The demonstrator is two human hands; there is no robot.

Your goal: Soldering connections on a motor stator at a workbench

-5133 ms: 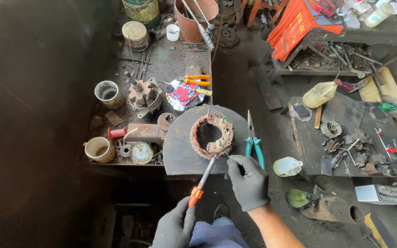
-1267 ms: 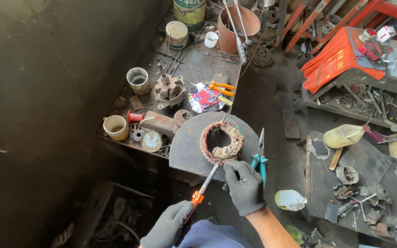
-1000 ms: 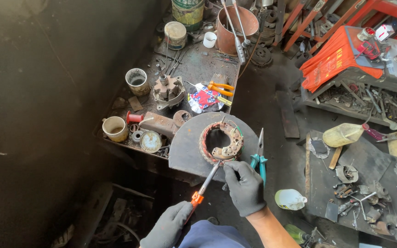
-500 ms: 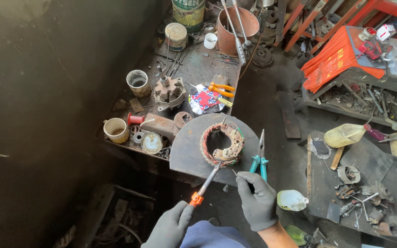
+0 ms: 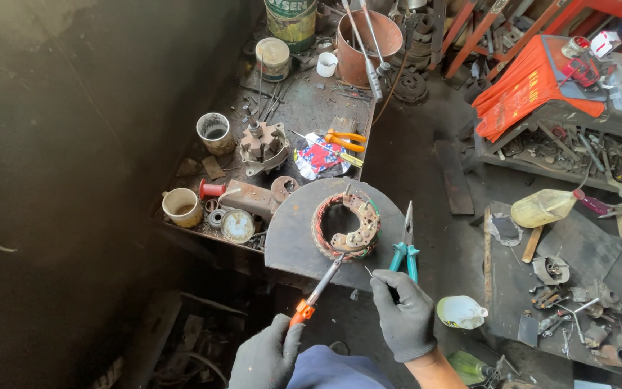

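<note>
Diagonally, screwdriver (image 5: 319,286) points up-right from left hand (image 5: 266,355).

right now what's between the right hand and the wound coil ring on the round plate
In the head view, only bare dark plate separates the right hand from the coil ring; teal-handled pliers lie just right.

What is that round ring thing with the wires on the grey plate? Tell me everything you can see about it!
The ring is a hoop of reddish-brown copper-coloured wire windings, hollow in the middle, lying flat on the round grey metal plate. A rusty curved metal piece with small holes sits along its right and front side, and a green wire runs by its top right edge. It looks old and dirty. The metal tip of a tool with an orange collar, held by the gloved left hand, touches its front edge.
</note>
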